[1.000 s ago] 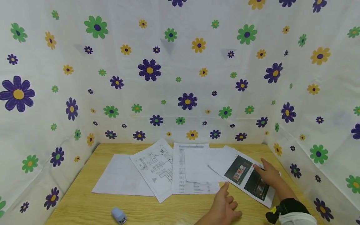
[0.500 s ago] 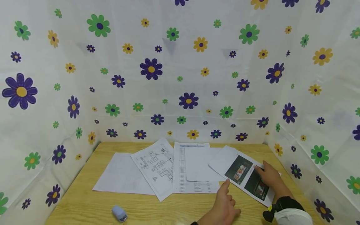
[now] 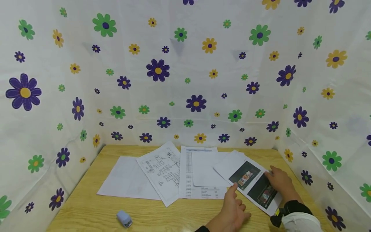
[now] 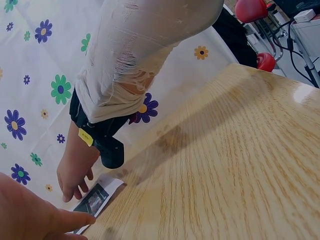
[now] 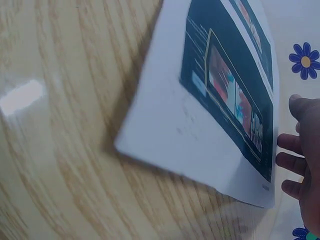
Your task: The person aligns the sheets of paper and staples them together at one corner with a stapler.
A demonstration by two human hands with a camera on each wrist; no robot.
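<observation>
A white sheet printed with two dark pictures (image 3: 245, 190) lies slanted at the right of the table, its left part over other papers. Along its right edge is my right hand (image 3: 280, 183), thumb toward the pictures. In the right wrist view, the loosely bent fingers (image 5: 291, 163) meet the sheet's edge (image 5: 195, 150) without curling round it. My left hand (image 3: 232, 209) holds nothing; its fingers are spread and one fingertip is right at the sheet's lower left edge. The left wrist view has part of my left hand (image 4: 35, 215) in the near corner.
Left of the sheet lie a blank page (image 3: 207, 169), a page with a printed list (image 3: 185, 180), a page with line drawings (image 3: 160, 170) and another blank page (image 3: 130, 180). A small pale blue object (image 3: 124, 219) stands near the front. Flowered cloth (image 3: 188, 80) surrounds the wooden table (image 3: 162, 219).
The picture sheet has shifted slightly left and turned a little, with my right hand staying along its edge. My left hand has barely moved; the head view has swung slightly.
</observation>
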